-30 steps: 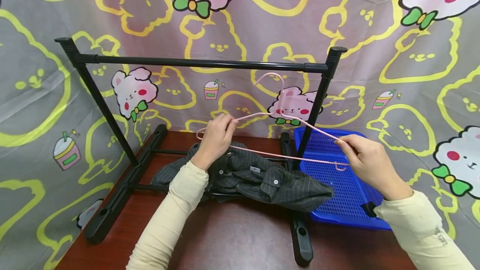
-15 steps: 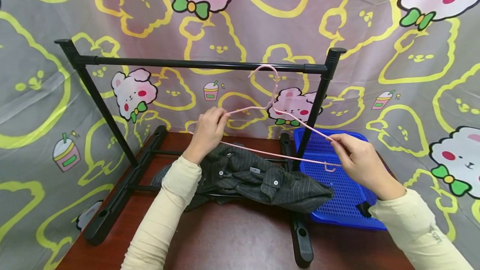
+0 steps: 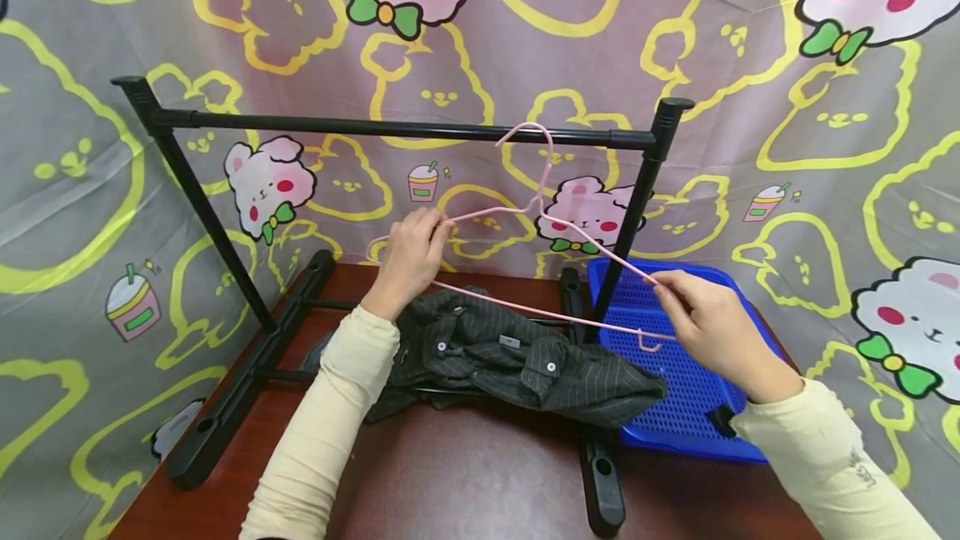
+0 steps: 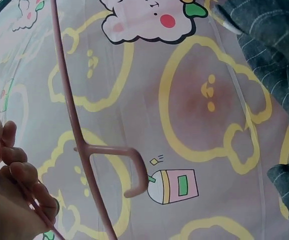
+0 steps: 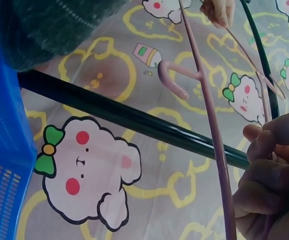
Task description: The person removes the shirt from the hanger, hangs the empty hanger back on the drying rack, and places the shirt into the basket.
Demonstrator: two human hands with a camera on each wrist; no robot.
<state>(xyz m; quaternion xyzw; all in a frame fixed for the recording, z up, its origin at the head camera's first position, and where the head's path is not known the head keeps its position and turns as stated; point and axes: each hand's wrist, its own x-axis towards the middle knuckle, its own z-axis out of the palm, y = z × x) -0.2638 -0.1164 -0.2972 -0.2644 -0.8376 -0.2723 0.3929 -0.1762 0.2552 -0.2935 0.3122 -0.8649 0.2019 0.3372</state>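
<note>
Both hands hold a pink clothes hanger (image 3: pixel 517 307) up in front of the black rack. My left hand (image 3: pixel 408 257) grips its left shoulder, and my right hand (image 3: pixel 708 327) pinches the right shoulder between thumb and fingers. The hanger's hook overlaps the rack's top bar (image 3: pixel 360 127) in the head view. Below the hanger a dark pinstriped shirt (image 3: pixel 487 357) with white buttons lies bunched over the rack's lower bars. In the left wrist view the curled fingers (image 4: pixel 22 170) wrap the wire, and a small side hook (image 4: pixel 137 167) sticks out from the hanger's bottom bar.
A blue perforated basket (image 3: pixel 675 440) stands at the right, behind and beside the rack's right foot (image 3: pixel 602 490). The left foot (image 3: pixel 217 432) rests on the reddish-brown table (image 3: pixel 465 473). A cartoon-printed curtain (image 3: pixel 810 215) hangs behind and at both sides.
Both hands have carried the hanger a little left and its hook has risen from below the top bar to overlap it. The shirt, rack and basket have stayed in place.
</note>
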